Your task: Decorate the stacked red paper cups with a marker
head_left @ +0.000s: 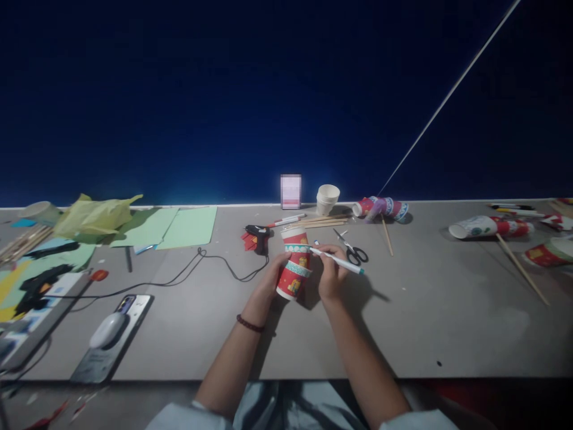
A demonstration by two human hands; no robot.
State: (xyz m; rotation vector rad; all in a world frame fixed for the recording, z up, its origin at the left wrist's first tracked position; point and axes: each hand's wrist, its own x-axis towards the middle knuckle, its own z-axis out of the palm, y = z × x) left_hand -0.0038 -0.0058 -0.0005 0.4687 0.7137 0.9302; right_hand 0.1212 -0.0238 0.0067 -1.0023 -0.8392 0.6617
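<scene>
Grey tabletop (430, 334): bare stretch along near edge, right side. Red patterned paper-cup cylinder (293, 263): mid-tabletop, fingers of left hand (271, 273) curled round. White teal-ended marker (347, 263): pinched by right hand (331, 275), tip at cylinder.

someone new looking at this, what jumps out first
Probably the red patterned cup piece at the centre, held in the left hand, with the right hand pointing a white marker at it. Next, the crumpled yellow bag towards the left, beside pale green sheets.

Grey bench (403, 322) below my camera
I see scissors (350, 246), stacked cups (328, 200), a phone (99, 361) and green paper (192, 229) on it.
</scene>
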